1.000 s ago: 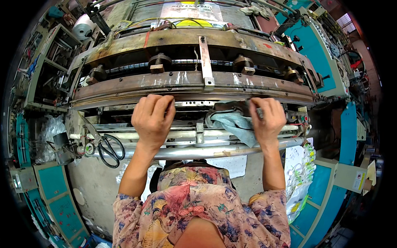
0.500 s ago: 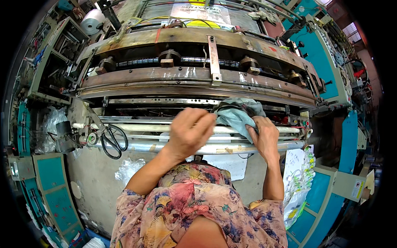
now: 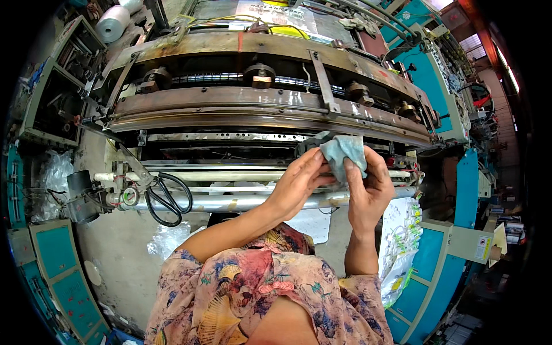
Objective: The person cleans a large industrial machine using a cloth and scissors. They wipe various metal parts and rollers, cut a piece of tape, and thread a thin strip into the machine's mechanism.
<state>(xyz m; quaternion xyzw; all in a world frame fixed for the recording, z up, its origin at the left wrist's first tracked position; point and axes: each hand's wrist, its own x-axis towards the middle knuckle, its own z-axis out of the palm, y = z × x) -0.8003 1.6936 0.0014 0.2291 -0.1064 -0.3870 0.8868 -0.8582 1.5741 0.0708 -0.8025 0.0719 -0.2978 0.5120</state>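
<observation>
A light blue-green cloth (image 3: 344, 154), with a dark grey part (image 3: 313, 144) at its left, is held up bunched over the rollers at the near side of a machine. My right hand (image 3: 370, 187) pinches its right side between thumb and fingers. From the left, my left hand (image 3: 300, 179) reaches in with bent fingers and grips the cloth's left edge; its fingertips are partly hidden by the folds. Behind the cloth runs the machine's long brown metal bar (image 3: 230, 121). A pair of black-handled scissors (image 3: 167, 198) hangs at the left end of the rollers.
A silver roller (image 3: 224, 202) and a white bar (image 3: 230, 176) cross in front of me. Printed film (image 3: 276, 17) lies at the far side. Teal cabinets (image 3: 428, 264) stand at both sides. Stacked plastic bags (image 3: 399, 247) lie at the right, and clear plastic (image 3: 168, 237) on the floor.
My left hand has moved right, from beside the cloth onto its edge. My right hand has raised and gathered the cloth, which earlier lay draped lower and wider. The view has shifted slightly.
</observation>
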